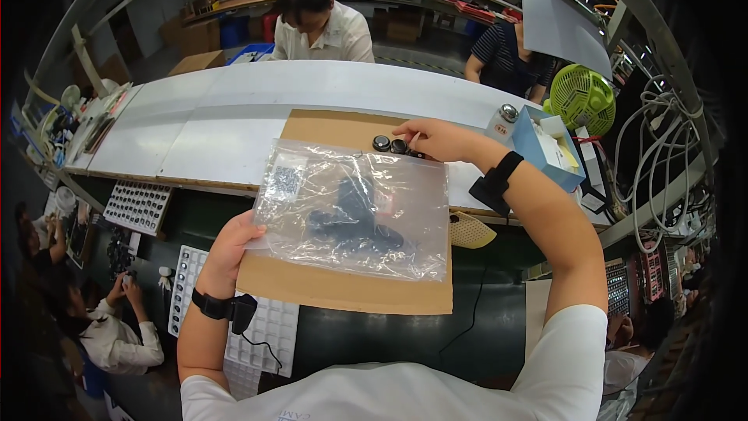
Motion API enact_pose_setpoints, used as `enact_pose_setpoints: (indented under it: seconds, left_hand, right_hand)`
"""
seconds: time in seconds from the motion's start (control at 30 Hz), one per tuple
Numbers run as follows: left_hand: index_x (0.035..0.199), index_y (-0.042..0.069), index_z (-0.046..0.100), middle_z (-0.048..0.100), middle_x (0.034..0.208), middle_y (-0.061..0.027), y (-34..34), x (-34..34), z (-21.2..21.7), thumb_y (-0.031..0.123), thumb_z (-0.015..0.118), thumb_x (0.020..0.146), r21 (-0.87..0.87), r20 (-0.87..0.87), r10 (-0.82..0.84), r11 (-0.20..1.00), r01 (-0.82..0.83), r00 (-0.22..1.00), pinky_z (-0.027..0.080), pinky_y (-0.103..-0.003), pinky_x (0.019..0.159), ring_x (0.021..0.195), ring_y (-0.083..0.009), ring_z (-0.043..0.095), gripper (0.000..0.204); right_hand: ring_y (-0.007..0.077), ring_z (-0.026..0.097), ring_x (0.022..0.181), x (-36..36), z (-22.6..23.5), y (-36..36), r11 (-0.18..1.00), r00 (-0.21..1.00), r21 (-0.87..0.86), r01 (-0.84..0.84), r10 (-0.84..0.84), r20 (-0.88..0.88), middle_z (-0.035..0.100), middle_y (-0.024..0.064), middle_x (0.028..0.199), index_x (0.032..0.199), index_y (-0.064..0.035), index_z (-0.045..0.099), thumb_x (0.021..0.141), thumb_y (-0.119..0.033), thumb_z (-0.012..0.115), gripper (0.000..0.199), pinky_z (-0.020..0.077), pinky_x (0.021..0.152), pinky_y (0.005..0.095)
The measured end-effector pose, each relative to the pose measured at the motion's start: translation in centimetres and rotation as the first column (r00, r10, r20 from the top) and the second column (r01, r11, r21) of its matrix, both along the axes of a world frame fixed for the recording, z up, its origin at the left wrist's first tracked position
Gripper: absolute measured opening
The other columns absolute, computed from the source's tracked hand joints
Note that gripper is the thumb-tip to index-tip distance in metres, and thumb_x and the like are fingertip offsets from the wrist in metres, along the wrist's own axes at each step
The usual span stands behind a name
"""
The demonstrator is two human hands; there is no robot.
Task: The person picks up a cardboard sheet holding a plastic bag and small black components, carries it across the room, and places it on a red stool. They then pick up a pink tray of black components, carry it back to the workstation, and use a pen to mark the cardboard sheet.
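A clear plastic bag (417,226) with dark blue-black pieces (354,214) inside lies over a sheet of brown cardboard (343,284). My left hand (230,245) grips the bag's left edge, thumb on top; the fingers beneath are hidden. A white label with a square code (284,182) shows through at the bag's upper left. Beyond the bag's far edge, several small round black parts (381,143) rest on the cardboard. My right hand (438,140) is over the rightmost of these parts, index finger stretched out and apart from the thumb. Whether it touches them, I cannot tell.
A blue box (538,136) of papers, a metal-topped bottle (504,121) and a green fan (580,99) stand at the right. Along the far side runs a white bench (210,93), with a person (323,23) behind it. White trays (273,331) sit lower left.
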State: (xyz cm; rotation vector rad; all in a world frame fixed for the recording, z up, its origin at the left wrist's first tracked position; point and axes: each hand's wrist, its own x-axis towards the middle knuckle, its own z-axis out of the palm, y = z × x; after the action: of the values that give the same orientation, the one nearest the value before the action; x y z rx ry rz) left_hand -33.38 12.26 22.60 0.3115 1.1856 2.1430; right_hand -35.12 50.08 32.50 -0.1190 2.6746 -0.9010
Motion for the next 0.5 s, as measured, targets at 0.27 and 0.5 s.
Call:
enact_pose_setpoints:
  seconds: [0.27, 0.5]
  left_hand:
    - [0.122, -0.008, 0.043, 0.057, 0.114, -0.0163, -0.1, -0.3, -0.4, 0.001, 0.044, 0.082, 0.002, 0.016, -0.012, 1.000, 0.012, 1.000, 0.047, -0.031, 0.087, 0.099, -0.0211, 0.059, 0.041]
    - [0.122, -0.008, 0.043, 0.057, 0.114, -0.0166, 0.3, 0.6, 0.1, 0.000, 0.043, 0.081, 0.019, 0.011, 0.021, 1.000, -0.021, 1.000, 0.046, -0.032, 0.088, 0.099, -0.0220, 0.059, 0.042]
  right_hand:
    - [0.0228, 0.052, 0.093, -2.1, -2.6, -0.5, 0.981, 0.962, 0.031, -0.194, 0.196, -0.192, 0.056, 0.0131, 0.099, 0.121, -0.0044, 0.054, 0.085, -0.003, 0.037, 0.040, 0.0401, 0.086, 0.0300]
    - [0.0210, 0.056, 0.086, 2.9, -1.4, 1.0, 0.999, 0.898, -0.037, 0.007, -0.023, -0.439, 0.058, 0.0116, 0.090, 0.112, -0.0012, 0.056, 0.086, -0.005, 0.041, 0.030, 0.0440, 0.079, 0.0295]
